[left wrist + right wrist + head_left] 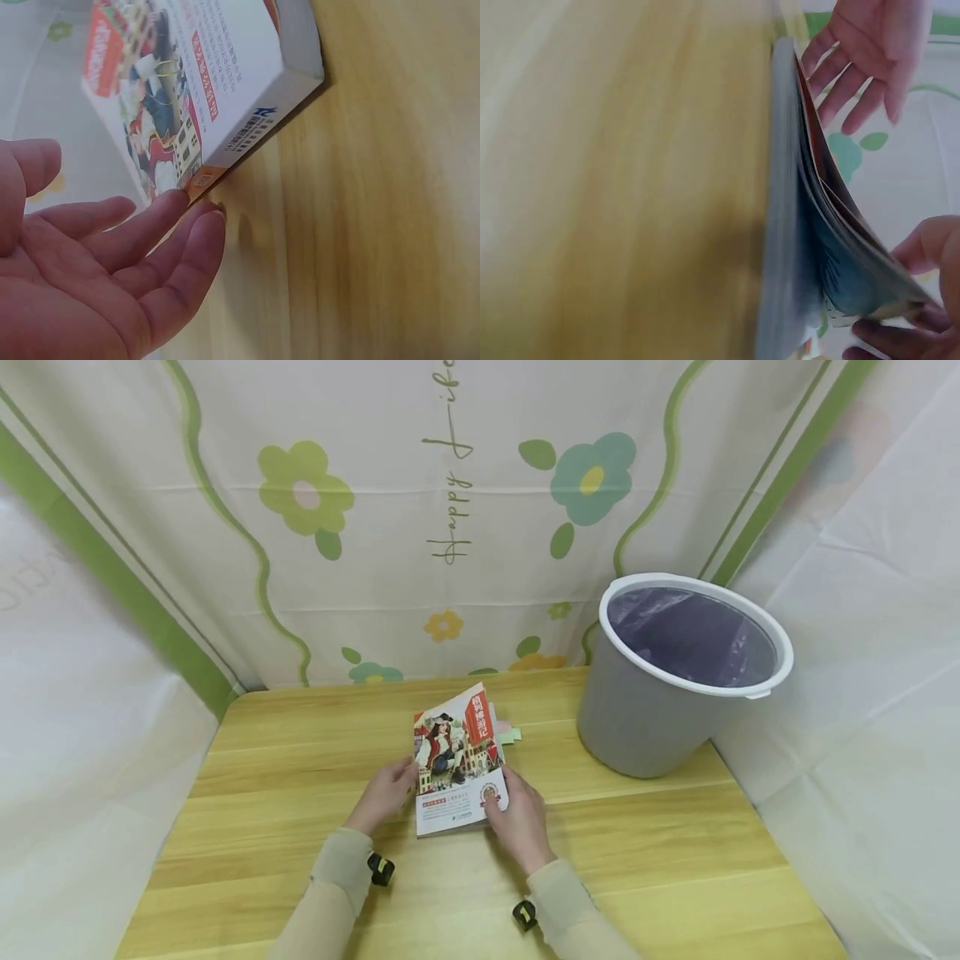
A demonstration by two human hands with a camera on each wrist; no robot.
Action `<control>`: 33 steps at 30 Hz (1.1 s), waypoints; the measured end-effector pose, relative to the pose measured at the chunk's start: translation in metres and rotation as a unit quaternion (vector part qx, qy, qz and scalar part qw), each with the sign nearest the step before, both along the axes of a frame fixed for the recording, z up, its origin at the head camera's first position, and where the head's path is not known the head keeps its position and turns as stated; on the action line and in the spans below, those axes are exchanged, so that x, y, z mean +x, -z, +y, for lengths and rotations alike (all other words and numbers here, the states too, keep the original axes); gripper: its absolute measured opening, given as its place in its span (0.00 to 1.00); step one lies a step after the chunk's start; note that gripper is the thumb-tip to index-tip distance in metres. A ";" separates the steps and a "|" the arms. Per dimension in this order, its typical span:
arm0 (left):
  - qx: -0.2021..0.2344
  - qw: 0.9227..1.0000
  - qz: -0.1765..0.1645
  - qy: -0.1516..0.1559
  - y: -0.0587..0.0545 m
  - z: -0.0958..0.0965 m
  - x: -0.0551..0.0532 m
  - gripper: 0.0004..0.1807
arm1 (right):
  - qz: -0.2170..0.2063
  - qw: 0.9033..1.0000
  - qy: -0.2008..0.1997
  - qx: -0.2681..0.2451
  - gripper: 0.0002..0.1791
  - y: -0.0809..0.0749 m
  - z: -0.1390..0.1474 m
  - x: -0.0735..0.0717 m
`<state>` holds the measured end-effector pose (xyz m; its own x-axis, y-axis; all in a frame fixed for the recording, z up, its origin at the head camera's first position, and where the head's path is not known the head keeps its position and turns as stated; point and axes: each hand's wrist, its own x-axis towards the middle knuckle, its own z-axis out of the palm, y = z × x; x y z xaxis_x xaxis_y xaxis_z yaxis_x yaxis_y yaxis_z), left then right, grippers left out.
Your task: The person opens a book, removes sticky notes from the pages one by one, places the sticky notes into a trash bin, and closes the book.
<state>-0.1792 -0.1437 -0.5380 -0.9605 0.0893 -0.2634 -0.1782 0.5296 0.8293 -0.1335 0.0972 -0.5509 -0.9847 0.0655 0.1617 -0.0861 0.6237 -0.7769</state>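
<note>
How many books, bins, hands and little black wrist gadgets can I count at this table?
Book: 1
Bin: 1
Hands: 2 (left hand, right hand)
Black wrist gadgets: 2 (left gadget, right gadget)
Total: 6

On my head feed: cloth-walled booth, floral "Happy Life" curtain behind wood-grain tabletop, lined bin; home or workplace, I can't tell.
</note>
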 end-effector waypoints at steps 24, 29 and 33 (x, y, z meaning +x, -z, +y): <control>0.059 0.997 -0.016 -0.043 0.013 -0.015 0.002 0.28 | 0.065 0.990 -0.124 -0.018 0.26 -0.010 -0.038 0.012; 0.073 0.996 -0.025 -0.043 0.012 -0.014 0.003 0.30 | 0.027 0.998 -0.048 0.011 0.28 -0.003 -0.025 0.008; 0.070 0.996 -0.027 -0.045 0.011 -0.014 0.004 0.30 | -0.025 0.999 -0.005 0.042 0.37 0.005 -0.014 0.006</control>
